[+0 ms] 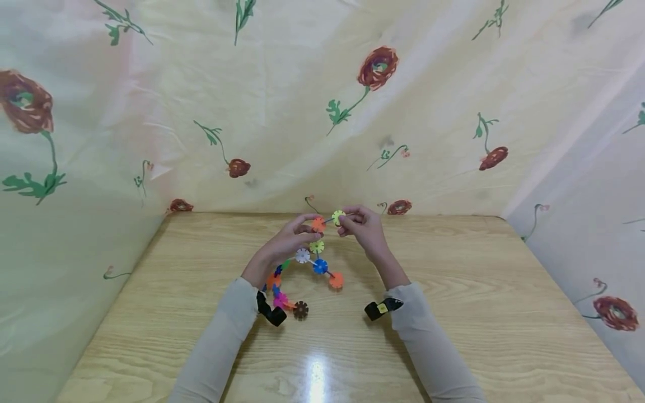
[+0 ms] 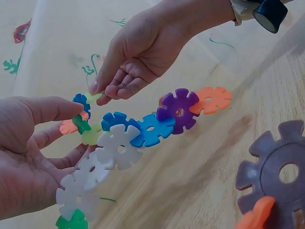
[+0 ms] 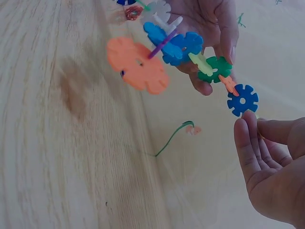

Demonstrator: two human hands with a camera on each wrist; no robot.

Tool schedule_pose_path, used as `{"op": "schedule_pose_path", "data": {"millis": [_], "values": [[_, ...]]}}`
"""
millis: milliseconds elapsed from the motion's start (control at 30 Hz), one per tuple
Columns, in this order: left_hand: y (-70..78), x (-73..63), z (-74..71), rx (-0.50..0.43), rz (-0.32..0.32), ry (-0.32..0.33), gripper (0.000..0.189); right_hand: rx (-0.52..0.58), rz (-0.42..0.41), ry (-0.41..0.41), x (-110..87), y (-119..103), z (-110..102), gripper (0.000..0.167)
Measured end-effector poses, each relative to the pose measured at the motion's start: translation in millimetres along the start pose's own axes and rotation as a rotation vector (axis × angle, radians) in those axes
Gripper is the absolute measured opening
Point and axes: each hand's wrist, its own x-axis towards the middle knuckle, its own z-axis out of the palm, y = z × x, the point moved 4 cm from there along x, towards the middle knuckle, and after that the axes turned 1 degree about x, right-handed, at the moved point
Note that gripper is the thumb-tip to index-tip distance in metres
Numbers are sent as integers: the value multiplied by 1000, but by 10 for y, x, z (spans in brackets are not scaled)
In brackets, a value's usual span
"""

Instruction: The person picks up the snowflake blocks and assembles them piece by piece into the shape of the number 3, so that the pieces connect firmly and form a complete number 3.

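Observation:
Notched plastic snowflake discs are linked into a branching chain point(image 1: 319, 266) held over the table's far part. My left hand point(image 1: 288, 242) grips it near an orange disc point(image 1: 318, 224); in the left wrist view the thumb presses on a green disc point(image 2: 81, 124). Between the fingertips of my right hand point(image 1: 367, 229) is a yellow-green disc point(image 1: 338, 218), joined to a blue disc point(image 3: 243, 100). White, blue and purple discs run on to a loose-hanging orange disc point(image 1: 336, 280). Another arm curves below the left wrist and ends in a brown disc point(image 1: 300, 310).
The wooden table point(image 1: 478, 313) extends to both sides and toward me. A cloth printed with flowers point(image 1: 282, 112) hangs right behind its back edge and along the sides. Both wrists carry black strapped cameras point(image 1: 383, 308).

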Motion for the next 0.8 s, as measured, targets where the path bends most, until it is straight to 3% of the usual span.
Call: {"op": "schedule_pose_path", "data": {"millis": [267,600,800], "values": [[-2,-19,15,-13,-15,-7,57,12,15,-25,-6,-14,-50,23],[-14,-14,2,30,75,-55,55,-29,19,-143,-33,-48,-111,25],[25,-27,3,71,101,-54,55,-39,7,-162,-28,-76,-122,23]]}}
